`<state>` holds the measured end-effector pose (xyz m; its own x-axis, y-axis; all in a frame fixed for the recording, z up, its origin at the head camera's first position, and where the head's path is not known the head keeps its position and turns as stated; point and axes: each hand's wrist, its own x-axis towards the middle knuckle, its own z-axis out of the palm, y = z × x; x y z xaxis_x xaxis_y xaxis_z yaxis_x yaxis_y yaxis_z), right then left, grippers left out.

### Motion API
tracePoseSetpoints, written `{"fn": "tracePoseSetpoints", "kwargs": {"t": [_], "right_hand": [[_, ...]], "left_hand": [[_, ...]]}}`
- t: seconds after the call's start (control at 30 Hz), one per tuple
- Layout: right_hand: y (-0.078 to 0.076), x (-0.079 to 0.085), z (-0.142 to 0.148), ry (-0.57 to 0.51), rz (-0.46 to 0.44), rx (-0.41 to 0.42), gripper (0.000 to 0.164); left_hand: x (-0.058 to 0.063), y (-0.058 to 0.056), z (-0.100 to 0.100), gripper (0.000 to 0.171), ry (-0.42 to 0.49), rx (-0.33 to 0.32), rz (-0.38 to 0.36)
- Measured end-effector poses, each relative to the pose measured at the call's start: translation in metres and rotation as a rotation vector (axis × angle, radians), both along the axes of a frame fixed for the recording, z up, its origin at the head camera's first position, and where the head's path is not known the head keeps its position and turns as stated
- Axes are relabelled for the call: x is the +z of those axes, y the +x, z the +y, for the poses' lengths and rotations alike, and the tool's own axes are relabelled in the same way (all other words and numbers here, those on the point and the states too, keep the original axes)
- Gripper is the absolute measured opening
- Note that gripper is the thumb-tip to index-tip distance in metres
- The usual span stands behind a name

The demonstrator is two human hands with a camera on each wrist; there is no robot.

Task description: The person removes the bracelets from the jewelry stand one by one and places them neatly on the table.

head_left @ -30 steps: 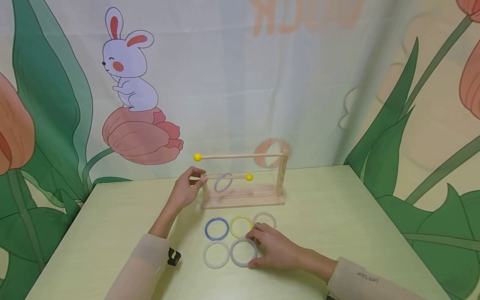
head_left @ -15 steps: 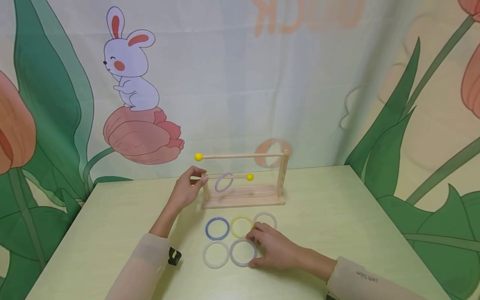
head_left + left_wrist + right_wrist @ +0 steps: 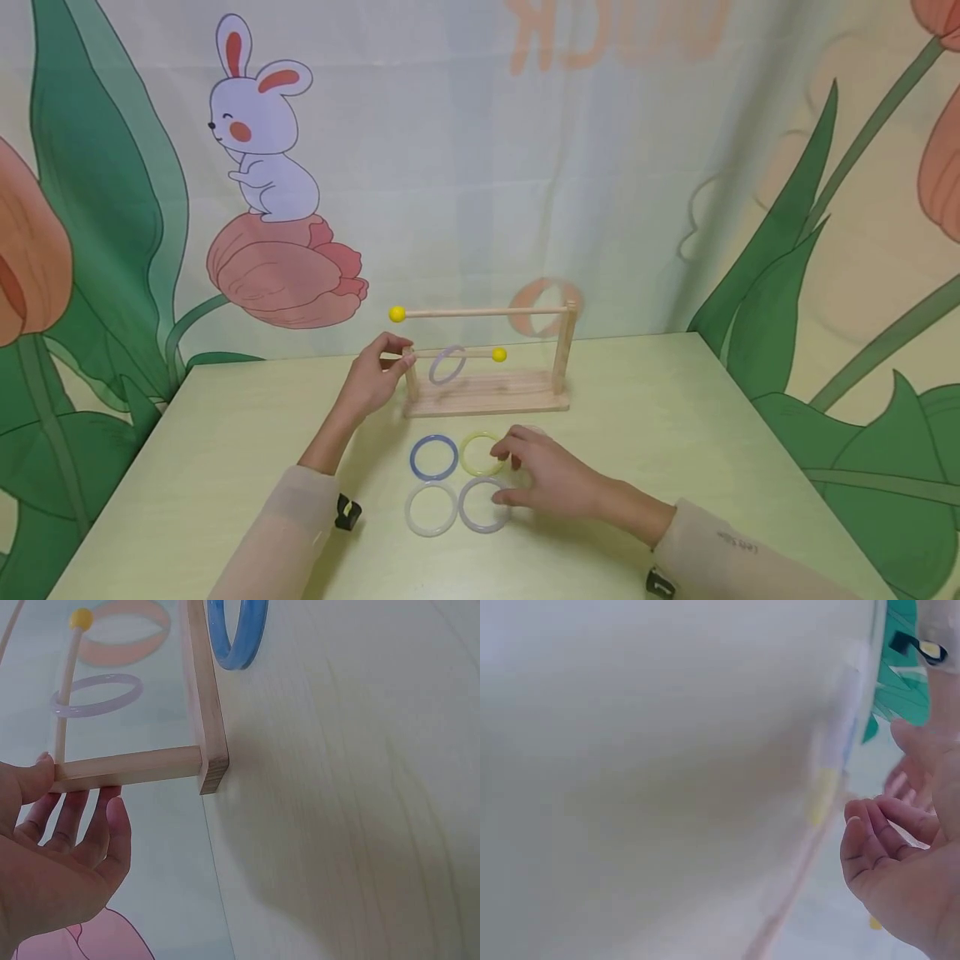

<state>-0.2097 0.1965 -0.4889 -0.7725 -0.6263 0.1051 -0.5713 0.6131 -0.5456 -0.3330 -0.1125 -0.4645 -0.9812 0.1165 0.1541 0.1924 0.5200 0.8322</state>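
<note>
My left hand (image 3: 372, 377) pinches the short upright post (image 3: 131, 766) of a wooden stand (image 3: 487, 407), thumb on one side and fingers on the other. A pale purple ring (image 3: 97, 711) hangs on the lower rod from that post. My right hand (image 3: 555, 477) hovers over the rings on the table, thumb and fingers apart, holding nothing. Beneath its thumb lies a greyish-purple ring (image 3: 462, 505); its fingers overlap a yellow ring (image 3: 462, 454). A blue ring (image 3: 413, 458) and a whitish ring (image 3: 408, 509) lie to the left. Another pale ring (image 3: 535, 429) is mostly hidden behind the right hand.
The stand's upper rod (image 3: 480, 312) runs left from a tall post (image 3: 564, 350) and ends in a yellow ball (image 3: 397, 314). A second yellow ball (image 3: 499, 355) tips the lower rod. Behind the table (image 3: 660, 417) hangs a printed curtain (image 3: 450, 167).
The right hand has lifted slightly off the greyish-purple ring and moved a little away from the body, its fingers now covering more of the far pale ring. The left hand keeps its hold on the post.
</note>
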Motion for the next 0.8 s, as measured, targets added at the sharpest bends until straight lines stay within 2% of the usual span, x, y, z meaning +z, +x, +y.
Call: {"fn": "tracePoseSetpoints", "kwargs": {"t": [0.23,0.43,0.6,0.8], "right_hand": [[-0.023,0.028,-0.009,-0.078,0.146,-0.041,0.043],[-0.047,0.045,-0.023,-0.114,0.291,-0.123,0.046],[-0.069,0.05,-0.035,-0.089,0.361,-0.188,0.052],[-0.094,0.044,-0.048,-0.037,0.393,-0.227,0.06]], "left_hand": [[-0.001,0.0,0.0,0.031,-0.001,-0.004,0.004],[-0.001,-0.001,0.0,0.03,0.005,-0.003,0.006],[-0.001,-0.002,0.001,0.03,0.007,-0.004,0.004],[-0.001,0.0,0.001,0.029,0.02,-0.007,0.001]]}}
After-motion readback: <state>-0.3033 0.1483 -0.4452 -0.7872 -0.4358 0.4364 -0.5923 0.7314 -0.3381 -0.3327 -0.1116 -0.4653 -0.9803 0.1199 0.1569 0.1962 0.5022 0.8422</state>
